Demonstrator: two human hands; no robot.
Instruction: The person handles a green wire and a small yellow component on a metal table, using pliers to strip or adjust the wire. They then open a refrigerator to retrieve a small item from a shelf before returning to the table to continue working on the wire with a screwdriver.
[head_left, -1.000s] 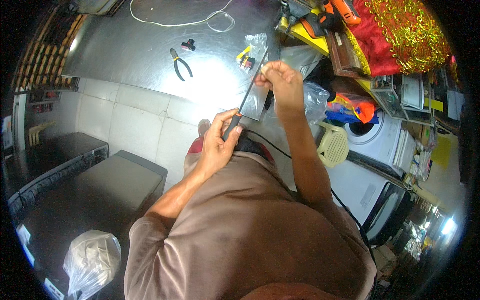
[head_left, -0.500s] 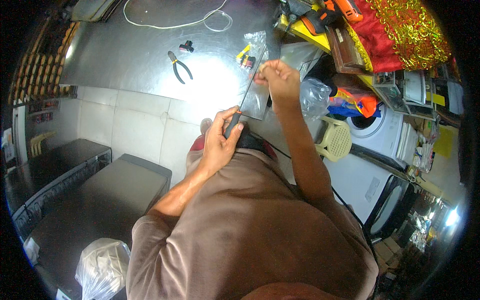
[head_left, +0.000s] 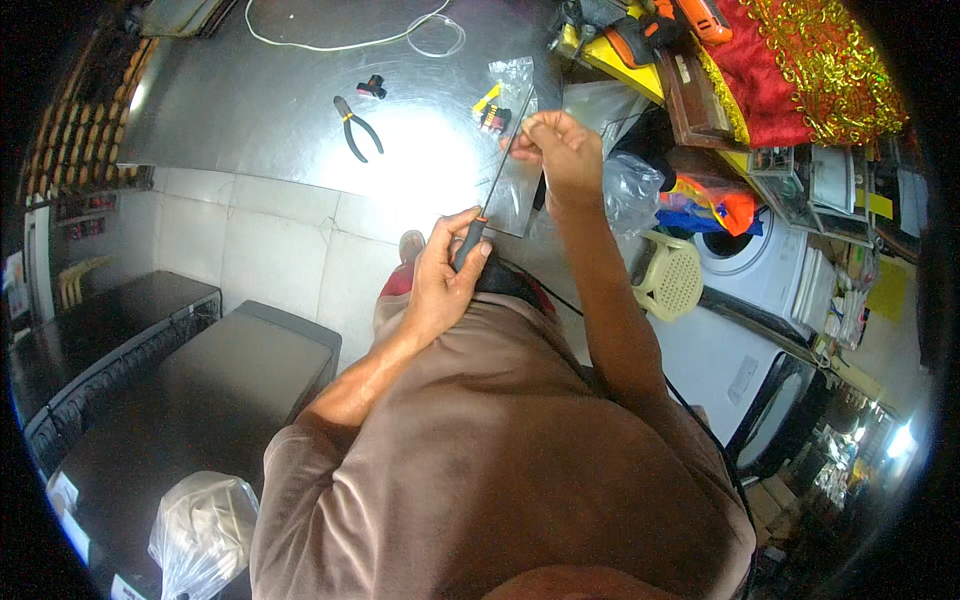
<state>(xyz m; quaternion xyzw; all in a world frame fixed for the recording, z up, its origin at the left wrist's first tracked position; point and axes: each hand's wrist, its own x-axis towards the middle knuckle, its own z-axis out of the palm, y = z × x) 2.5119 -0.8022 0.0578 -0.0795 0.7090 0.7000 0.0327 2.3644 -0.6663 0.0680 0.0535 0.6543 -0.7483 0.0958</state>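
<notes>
My left hand [head_left: 440, 278], low by my lap, is wrapped round the dark grey handle of a screwdriver [head_left: 470, 244] with an orange ring. Its long thin shaft slants up and away to the right, over the metal table [head_left: 250, 100]. Beside the upper shaft, my right hand [head_left: 565, 155] is closed in a pinch. What its fingertips hold, if anything, is too small to make out. Just past those fingers lies a small red, black and yellow part [head_left: 494, 118] by a clear plastic bag [head_left: 515, 75]. Cutting pliers [head_left: 358, 130] lie farther left, near a small black part [head_left: 372, 88].
A white cable [head_left: 340, 47] curls across the far tabletop. An orange and black power tool [head_left: 640, 40] sits on a yellow surface at far right. To my right are a cream plastic stool [head_left: 672, 278] and a white machine [head_left: 760, 250]. A dark cabinet [head_left: 230, 370] stands at left.
The screwdriver and both hands keep nearly the same pose. My right hand's fingers have shifted slightly beside the shaft. The whole view has moved a little.
</notes>
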